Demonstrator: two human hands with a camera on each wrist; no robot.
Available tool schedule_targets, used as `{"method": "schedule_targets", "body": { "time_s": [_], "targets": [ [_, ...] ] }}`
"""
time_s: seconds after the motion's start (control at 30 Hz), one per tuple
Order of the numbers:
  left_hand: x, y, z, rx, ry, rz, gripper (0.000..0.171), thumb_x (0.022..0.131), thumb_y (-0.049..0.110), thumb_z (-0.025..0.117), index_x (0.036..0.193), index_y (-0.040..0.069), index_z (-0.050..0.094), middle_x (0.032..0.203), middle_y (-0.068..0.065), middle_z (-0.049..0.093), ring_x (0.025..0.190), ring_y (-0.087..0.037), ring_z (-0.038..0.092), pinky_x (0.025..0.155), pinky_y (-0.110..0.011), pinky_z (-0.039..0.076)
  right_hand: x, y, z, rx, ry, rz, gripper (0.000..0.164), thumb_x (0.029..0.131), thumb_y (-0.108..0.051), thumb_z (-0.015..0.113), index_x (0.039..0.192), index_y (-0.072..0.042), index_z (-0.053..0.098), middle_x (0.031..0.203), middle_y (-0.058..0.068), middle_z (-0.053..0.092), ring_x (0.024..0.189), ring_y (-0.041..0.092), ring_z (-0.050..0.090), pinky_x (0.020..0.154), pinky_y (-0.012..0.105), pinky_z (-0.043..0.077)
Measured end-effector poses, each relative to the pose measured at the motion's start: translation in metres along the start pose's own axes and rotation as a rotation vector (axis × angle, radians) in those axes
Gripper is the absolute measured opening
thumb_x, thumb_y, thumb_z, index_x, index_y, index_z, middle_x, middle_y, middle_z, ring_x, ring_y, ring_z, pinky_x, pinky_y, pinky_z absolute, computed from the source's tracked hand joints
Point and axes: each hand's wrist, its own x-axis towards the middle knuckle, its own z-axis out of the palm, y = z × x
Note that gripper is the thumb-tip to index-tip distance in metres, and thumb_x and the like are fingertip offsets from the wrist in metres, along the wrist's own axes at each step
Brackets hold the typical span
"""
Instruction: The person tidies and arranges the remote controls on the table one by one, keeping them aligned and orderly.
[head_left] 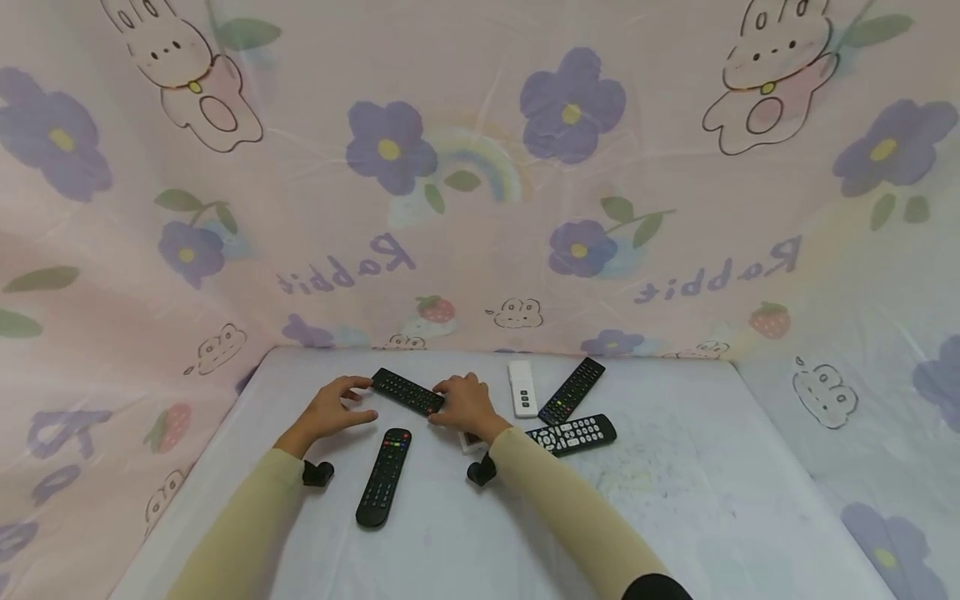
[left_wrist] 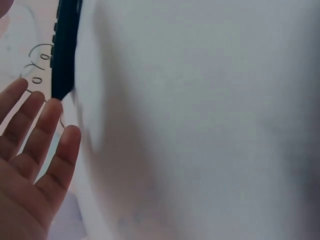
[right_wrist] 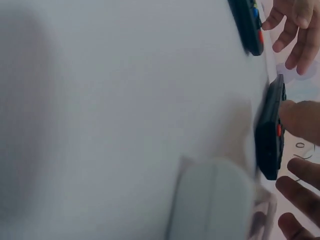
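A slim black remote control (head_left: 407, 392) lies slantwise between the two hands on the white table. At its far-left end is my left hand (head_left: 327, 412), its fingers spread and nothing gripped. My right hand (head_left: 467, 408) is at the other end. In the right wrist view its thumb (right_wrist: 302, 120) overlaps the remote's side, while the other fingers look loose and apart from it. Nearer to me lies a second black remote (head_left: 384, 478) with coloured buttons. A white object (head_left: 471, 440) is mostly hidden beneath the right wrist.
Right of the hands lie a white remote (head_left: 522, 390), a black remote (head_left: 572, 392) and a black remote with white buttons (head_left: 585, 433), the last partly covered by the right sleeve. A patterned curtain (head_left: 480, 208) rises behind the table (head_left: 675, 533) and along its sides.
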Motion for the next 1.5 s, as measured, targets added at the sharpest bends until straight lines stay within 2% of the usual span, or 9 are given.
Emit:
{"method": "schedule_targets", "body": {
  "time_s": [0.27,0.7,0.93,1.03,1.27,1.5],
  "targets": [
    [0.012,-0.009,0.002,0.009,0.005,-0.033,0.073,0.075,0.037,0.081,0.136,0.008,0.052,0.136,-0.020,0.049,0.113,-0.037,0.058,0.089,-0.048,0.052,-0.002,-0.003,0.003,-0.011,0.002,-0.006,0.054,0.073,-0.048,0.077,0.121,-0.024,0.068,0.118,-0.005,0.068,0.088,0.015,0.048,0.073,0.033,0.038],
    [0.033,-0.018,0.004,-0.114,-0.038,-0.105,0.066,0.080,0.032,0.078,0.136,0.007,0.052,0.137,-0.018,0.054,0.118,-0.037,0.057,0.096,-0.050,0.048,0.000,-0.001,0.012,0.038,0.016,0.035,0.055,0.069,-0.046,0.081,0.118,-0.025,0.069,0.109,-0.005,0.070,0.084,0.014,0.045,0.072,0.033,0.033],
    [0.043,-0.016,0.006,-0.080,-0.055,-0.141,0.065,0.080,0.036,0.076,0.134,0.006,0.054,0.133,-0.020,0.057,0.117,-0.038,0.057,0.097,-0.051,0.047,0.001,0.000,0.011,0.070,0.025,0.036,0.053,0.069,-0.044,0.082,0.117,-0.024,0.070,0.105,-0.004,0.071,0.083,0.014,0.044,0.072,0.033,0.032],
    [0.046,-0.016,0.007,-0.080,-0.043,-0.170,0.063,0.080,0.035,0.077,0.133,0.008,0.056,0.131,-0.020,0.058,0.116,-0.037,0.058,0.096,-0.050,0.048,0.003,0.000,0.011,0.073,0.032,0.034,0.053,0.069,-0.044,0.083,0.116,-0.024,0.070,0.105,-0.004,0.071,0.084,0.014,0.045,0.072,0.033,0.033],
    [0.048,-0.015,0.008,-0.088,0.028,-0.155,0.054,0.079,0.023,0.078,0.127,0.007,0.060,0.126,-0.020,0.061,0.111,-0.036,0.061,0.092,-0.048,0.050,0.004,-0.001,0.008,0.137,0.033,0.037,0.052,0.071,-0.042,0.083,0.118,-0.025,0.069,0.110,-0.004,0.070,0.087,0.014,0.048,0.074,0.032,0.034],
    [0.049,-0.015,0.012,-0.104,0.018,-0.180,0.055,0.081,0.025,0.077,0.129,0.008,0.059,0.129,-0.019,0.059,0.114,-0.036,0.059,0.094,-0.047,0.049,-0.001,0.000,0.000,0.187,0.023,0.040,0.051,0.072,-0.040,0.082,0.118,-0.024,0.069,0.114,-0.002,0.068,0.089,0.014,0.047,0.076,0.032,0.035]
  ]
}}
